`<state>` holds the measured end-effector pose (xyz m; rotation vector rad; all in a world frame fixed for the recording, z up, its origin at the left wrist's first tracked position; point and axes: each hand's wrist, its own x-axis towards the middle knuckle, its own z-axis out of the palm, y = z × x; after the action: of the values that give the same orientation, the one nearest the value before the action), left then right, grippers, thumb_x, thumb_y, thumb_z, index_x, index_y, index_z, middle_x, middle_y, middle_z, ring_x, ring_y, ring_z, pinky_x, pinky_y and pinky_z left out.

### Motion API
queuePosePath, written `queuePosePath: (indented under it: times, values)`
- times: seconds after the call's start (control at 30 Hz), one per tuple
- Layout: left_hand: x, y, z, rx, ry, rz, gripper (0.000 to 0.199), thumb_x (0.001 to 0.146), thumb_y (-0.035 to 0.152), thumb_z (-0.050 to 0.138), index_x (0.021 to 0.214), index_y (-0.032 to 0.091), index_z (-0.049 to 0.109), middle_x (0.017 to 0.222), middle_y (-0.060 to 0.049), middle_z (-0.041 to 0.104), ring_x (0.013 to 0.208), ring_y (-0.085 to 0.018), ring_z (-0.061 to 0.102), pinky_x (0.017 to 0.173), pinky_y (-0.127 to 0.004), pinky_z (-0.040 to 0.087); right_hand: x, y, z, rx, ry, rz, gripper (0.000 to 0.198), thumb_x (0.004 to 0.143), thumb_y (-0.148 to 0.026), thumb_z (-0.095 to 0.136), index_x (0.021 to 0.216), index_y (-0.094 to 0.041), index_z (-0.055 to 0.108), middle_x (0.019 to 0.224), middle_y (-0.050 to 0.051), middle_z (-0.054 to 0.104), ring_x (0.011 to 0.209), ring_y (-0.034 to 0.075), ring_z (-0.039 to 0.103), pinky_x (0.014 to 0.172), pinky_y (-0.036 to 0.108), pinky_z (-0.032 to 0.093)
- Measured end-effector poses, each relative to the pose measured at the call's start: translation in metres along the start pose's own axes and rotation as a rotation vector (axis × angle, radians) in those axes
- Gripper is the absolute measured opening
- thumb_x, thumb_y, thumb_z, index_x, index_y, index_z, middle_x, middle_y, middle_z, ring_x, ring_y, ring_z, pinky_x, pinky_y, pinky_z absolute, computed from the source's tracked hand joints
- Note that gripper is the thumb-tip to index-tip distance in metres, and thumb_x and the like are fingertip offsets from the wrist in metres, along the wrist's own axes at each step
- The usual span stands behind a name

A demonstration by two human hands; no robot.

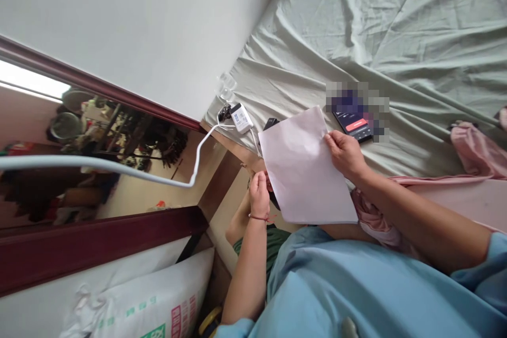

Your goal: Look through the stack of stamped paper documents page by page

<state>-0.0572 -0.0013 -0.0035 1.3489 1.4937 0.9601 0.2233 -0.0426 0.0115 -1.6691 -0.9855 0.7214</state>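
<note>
A sheet of white paper [307,171] is held up above my lap, beside the bed's edge. My right hand [346,154] is closed on its right edge, thumb on top. Just left of the paper's left edge, my left hand [259,193] is closed with the fingers pressed together. What it holds, if anything, I cannot make out. Past the right hand, a phone [354,122] with a lit screen, partly blurred out, lies on the bed sheet. A small black object [271,123] sits partly hidden behind the paper's upper left corner.
The bed [301,53] has a wrinkled pale green sheet. At its corner lie a white labelled box [241,118] with a cable and a clear plastic item [226,86]. A white tube [130,170] crosses the left side. Below stands a white sack [150,296]; pink cloth [477,150] lies right.
</note>
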Motion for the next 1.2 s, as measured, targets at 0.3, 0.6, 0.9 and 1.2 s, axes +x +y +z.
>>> queuePosePath:
  times: [0.3, 0.6, 0.9, 1.2]
  values:
    - [0.096, 0.067, 0.005, 0.847, 0.161, 0.267, 0.024, 0.096, 0.029, 0.05, 0.094, 0.019, 0.072, 0.101, -0.011, 0.078, 0.095, -0.023, 0.07, 0.091, -0.034, 0.052, 0.003, -0.007, -0.005, -0.126, -0.131, 0.145, 0.033, 0.095, -0.029, 0.048, 0.063, -0.023, 0.043, 0.06, 0.001, 0.05, 0.062, 0.016, 0.045, 0.064, 0.03, 0.033]
    - [0.145, 0.114, 0.056, 1.313, -0.239, 0.152, 0.044, 0.096, 0.052, 0.055, 0.089, 0.015, 0.078, 0.102, -0.019, 0.078, 0.101, -0.032, 0.072, 0.086, -0.036, 0.052, -0.001, -0.009, -0.001, -0.202, -0.284, 0.112, 0.036, 0.096, -0.027, 0.048, 0.062, -0.023, 0.039, 0.06, -0.001, 0.046, 0.061, 0.015, 0.042, 0.064, 0.029, 0.031]
    - [0.145, 0.123, 0.07, 1.269, -0.191, -0.01, 0.053, 0.096, 0.051, 0.05, 0.08, 0.009, 0.079, 0.062, -0.017, 0.07, 0.075, -0.031, 0.072, 0.075, -0.037, 0.053, 0.0, -0.007, -0.001, -0.192, -0.252, 0.127, 0.034, 0.098, -0.026, 0.047, 0.064, -0.023, 0.042, 0.063, 0.001, 0.052, 0.063, 0.016, 0.047, 0.065, 0.028, 0.034]
    - [0.159, 0.111, 0.064, 1.303, -0.182, 0.082, 0.053, 0.097, 0.051, 0.048, 0.065, 0.016, 0.073, 0.07, -0.018, 0.074, 0.089, -0.032, 0.072, 0.08, -0.036, 0.051, 0.001, -0.006, -0.001, -0.192, -0.261, 0.114, 0.033, 0.098, -0.026, 0.047, 0.065, -0.022, 0.045, 0.065, 0.001, 0.054, 0.065, 0.016, 0.049, 0.066, 0.028, 0.035]
